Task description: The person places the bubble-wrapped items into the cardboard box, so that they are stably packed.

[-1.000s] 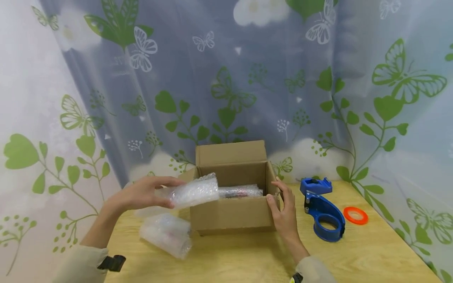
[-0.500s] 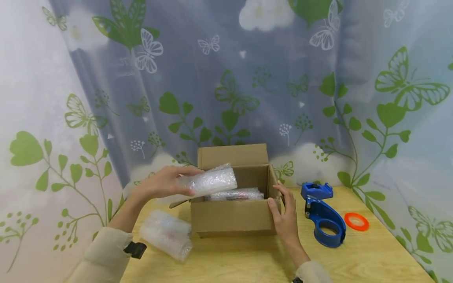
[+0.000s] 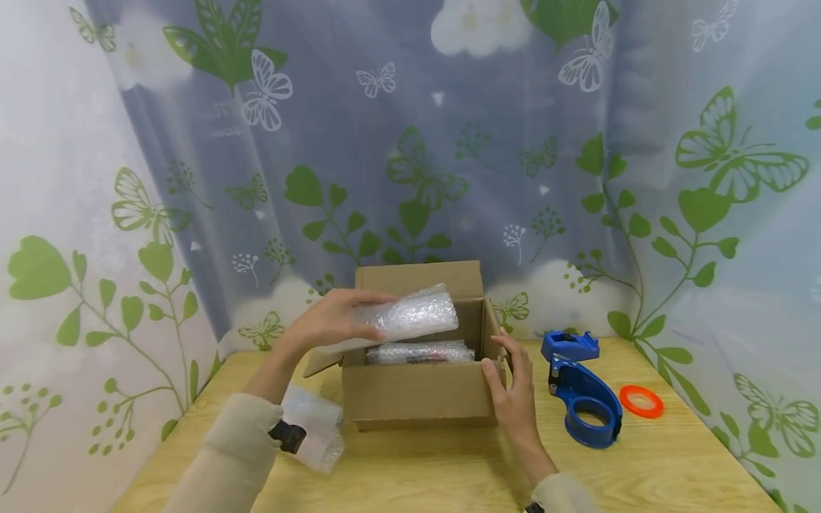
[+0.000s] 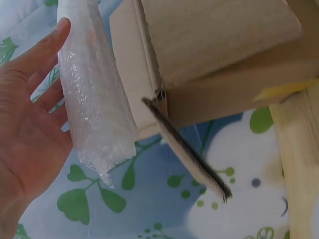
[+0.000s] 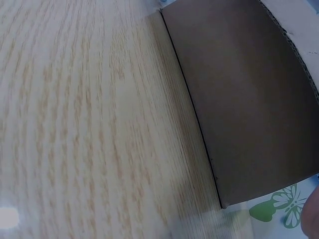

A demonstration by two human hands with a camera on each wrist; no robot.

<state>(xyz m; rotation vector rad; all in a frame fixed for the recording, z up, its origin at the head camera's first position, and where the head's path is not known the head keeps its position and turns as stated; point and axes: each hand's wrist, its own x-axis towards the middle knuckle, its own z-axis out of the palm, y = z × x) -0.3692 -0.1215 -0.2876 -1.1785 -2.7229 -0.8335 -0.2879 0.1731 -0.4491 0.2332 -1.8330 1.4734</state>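
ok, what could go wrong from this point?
1. The left hand holds the bubble-wrapped bundle by one end only, above the open cardboard box. The slick wrap could slide out of that grip.
2. One wrapped bundle already lies inside, so the new one may land on it and sit crooked.
3. The right hand only steadies the box's right wall; a snag on the folded-out left flap might shift the box toward the blue tape dispenser.
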